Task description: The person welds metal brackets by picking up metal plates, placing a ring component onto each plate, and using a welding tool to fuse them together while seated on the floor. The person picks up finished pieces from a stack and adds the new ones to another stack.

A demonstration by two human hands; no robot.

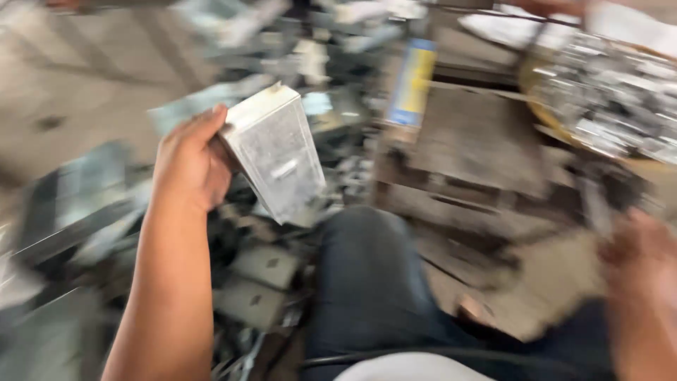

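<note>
We've got one grey metal box (273, 152) lifted in our left hand (189, 166), fingers wrapped round its far-left edge; more pieces (257, 282) wait below; right hand (643, 282) blurred (grip can't tell)

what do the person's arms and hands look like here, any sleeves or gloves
Both are bare. The left hand has no glove, and its forearm shows no sleeve, watch or band. The right hand is heavily motion-blurred at the frame edge; no glove is apparent, finer detail cannot be told.

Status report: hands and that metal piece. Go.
Left hand gripping grey metal box, raised over scrap pile. Right hand blurred at lower right, grip unclear. Nothing blocking the box.
</note>
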